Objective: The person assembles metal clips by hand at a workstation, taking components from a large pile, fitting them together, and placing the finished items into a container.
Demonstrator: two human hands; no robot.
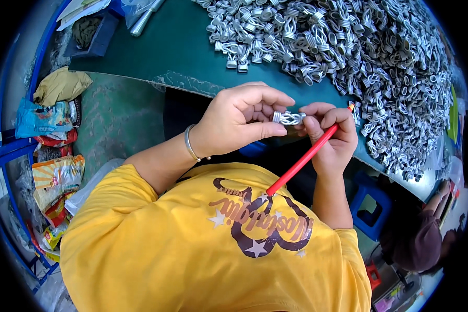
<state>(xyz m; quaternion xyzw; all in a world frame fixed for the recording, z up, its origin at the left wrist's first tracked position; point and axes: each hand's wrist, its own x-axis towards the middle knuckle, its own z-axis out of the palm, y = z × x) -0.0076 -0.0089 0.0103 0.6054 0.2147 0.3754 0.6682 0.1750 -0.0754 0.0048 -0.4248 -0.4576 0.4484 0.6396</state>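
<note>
A small silver metal piece, made of two interlinked loops with ribbed ends, is held up between my hands in front of my chest. My left hand closes around its left end, fingers curled and thumb below. The thumb and fingertips of my right hand pinch its other end. That same hand also holds a long red rod slanting across the palm. The rod's lower end reaches down to my yellow shirt, and a yellowish tip pokes out above the fingers. Fingers partly hide the piece's right end.
A big heap of similar silver pieces covers the right of the green table. A blue bin stands at the back left. Colourful bags fill a blue rack on the left. Another person sits at right, near a blue stool.
</note>
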